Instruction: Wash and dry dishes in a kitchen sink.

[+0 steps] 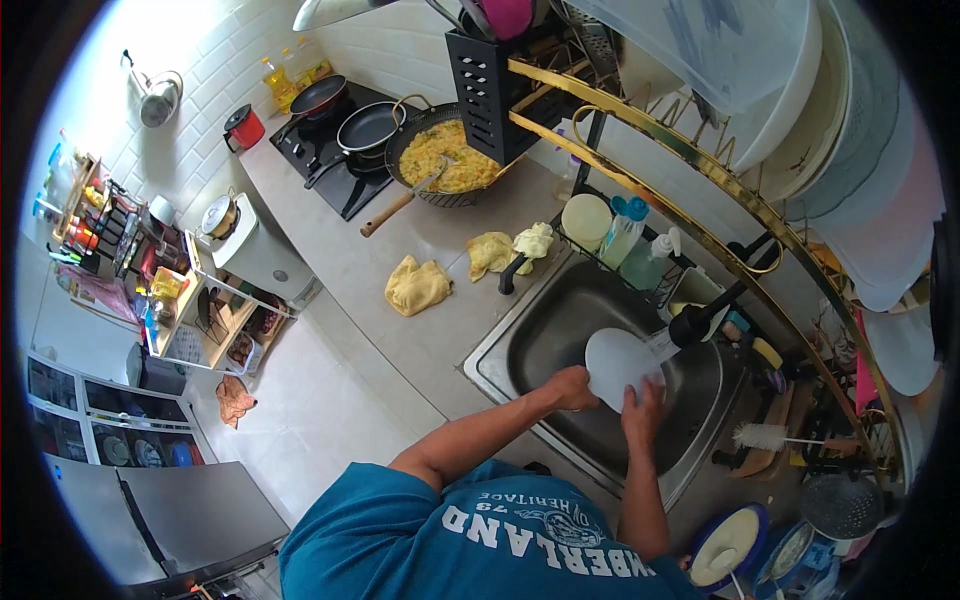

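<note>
Over the steel sink basin [551, 341], a white plate [615, 360] is tilted under running water from the black faucet [688, 327]. My left hand [576, 388] grips the plate's left rim. On its lower right side lies my right hand [643, 409], with the thumb over the surface and the fingers partly blurred by water. Two folded yellowish cloths, the nearer cloth [417, 286] and the farther cloth [491, 255], rest on the counter left of the sink. A pale crumpled cloth [533, 241] is beside a black tap-like fitting [510, 277].
A gold-edged dish rack [645, 124] with plates overhangs the sink. Bottles, including a soap pump bottle [652, 259], stand behind the basin. A wok of yellow food [450, 157] and pans are at the cooktop [330, 172]. A bottle brush [761, 436] and blue-rimmed bowl [724, 547] lie right.
</note>
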Available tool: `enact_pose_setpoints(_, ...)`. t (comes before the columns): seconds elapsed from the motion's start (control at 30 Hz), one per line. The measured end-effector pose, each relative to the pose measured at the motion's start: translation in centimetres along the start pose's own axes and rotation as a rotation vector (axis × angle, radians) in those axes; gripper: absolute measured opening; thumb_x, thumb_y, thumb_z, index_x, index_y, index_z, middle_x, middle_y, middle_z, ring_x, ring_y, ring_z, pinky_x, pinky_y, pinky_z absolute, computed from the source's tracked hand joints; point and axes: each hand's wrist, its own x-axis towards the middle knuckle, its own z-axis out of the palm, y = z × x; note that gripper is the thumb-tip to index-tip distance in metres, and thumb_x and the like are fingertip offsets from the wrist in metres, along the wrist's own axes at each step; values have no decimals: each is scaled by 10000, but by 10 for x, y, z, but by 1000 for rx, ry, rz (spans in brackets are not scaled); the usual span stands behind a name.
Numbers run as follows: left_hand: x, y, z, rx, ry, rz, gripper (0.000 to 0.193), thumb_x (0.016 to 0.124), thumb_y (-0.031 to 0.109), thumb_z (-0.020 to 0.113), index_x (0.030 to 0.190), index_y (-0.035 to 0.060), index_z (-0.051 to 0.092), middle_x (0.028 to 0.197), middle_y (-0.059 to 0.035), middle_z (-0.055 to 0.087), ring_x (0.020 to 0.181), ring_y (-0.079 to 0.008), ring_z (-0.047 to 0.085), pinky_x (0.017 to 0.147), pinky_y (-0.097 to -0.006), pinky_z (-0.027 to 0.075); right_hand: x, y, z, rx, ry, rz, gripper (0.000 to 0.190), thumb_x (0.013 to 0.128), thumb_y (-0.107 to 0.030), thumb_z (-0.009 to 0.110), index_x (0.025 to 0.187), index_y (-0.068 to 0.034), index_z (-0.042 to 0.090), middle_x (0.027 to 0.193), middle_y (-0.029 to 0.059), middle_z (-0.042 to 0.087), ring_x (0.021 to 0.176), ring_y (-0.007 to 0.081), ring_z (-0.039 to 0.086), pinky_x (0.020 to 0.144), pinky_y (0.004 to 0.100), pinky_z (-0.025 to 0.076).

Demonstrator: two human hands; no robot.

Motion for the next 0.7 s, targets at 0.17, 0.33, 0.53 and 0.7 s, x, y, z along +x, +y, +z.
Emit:
enact_pose_setpoints(0.17,-6,9,17,169,54,69,418,739,313,773,903,-70,737,837,-229,740,817,-392,729,799,-458,568,24,-42,5,638,-493,-446,464,1061,-257,525,1467,-33,542,1513,241,516,1428,432,442,1223,482,281)
enact_pose_setpoints(0.33,-25,27,16,192,-46,121,420,730,291,767,963,-56,729,1000,-283,725,991,-433,708,900,-492,549,77,9,60,161,-313,-342,495,1066,-313,493,1489,-57,522,1544,289,455,1452,491,375,1221,547,256)
enact_pose_setpoints(0.53,-20,12,19,186,54,79,426,723,301,775,957,-49,714,979,-298,716,979,-450,704,889,-509,552,55,-52,17,412,-485,-455,524,1085,-301,438,1557,-74,432,1616,268,364,1507,459,305,1255,510,204)
enact_pose_setpoints(0.7,-18,19,20,187,72,105,444,736,305,769,973,-67,713,981,-303,716,986,-448,705,890,-504,556,57,-36,22,191,-379,-265,539,1098,-325,414,1583,-91,399,1645,256,318,1535,459,247,1264,495,181)
